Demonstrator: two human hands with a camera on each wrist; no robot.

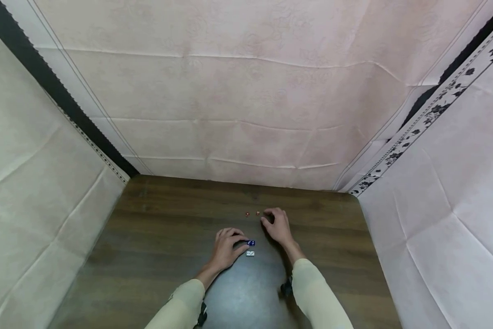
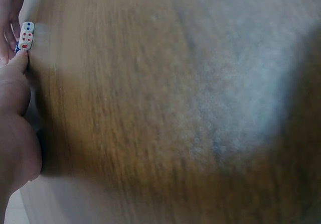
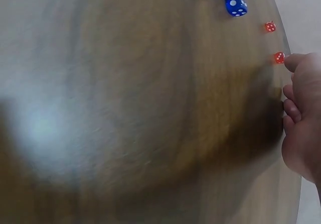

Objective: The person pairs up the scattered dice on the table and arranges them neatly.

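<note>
Left hand (image 1: 225, 248) pinched blue dice (image 3: 236, 7) near white dice (image 1: 250, 253) — aligning step, seemingly. Right hand (image 1: 278, 226), thumb and finger apart, was by red dice (image 3: 279, 58) — next move probably needed fine pinch.

From the head camera, we take the middle pair of dice (image 1: 252, 243) on the table (image 1: 168, 219) as our clock's centre. Just beside it at six lies the near pair of dice (image 1: 250, 253). At nine we see the left hand (image 1: 226, 247), thumb and fingertips around that middle pair's left end. Farther back, we find the left far die (image 1: 247, 214) at twelve, the right far die (image 1: 257, 213) apart at half past, and the right hand (image 1: 278, 226) at two. Around the table, we have the back cloth (image 1: 246, 105) at twelve, the left cloth (image 1: 36, 183) at nine to ten, the right cloth (image 1: 443, 192) at two to three.
</note>
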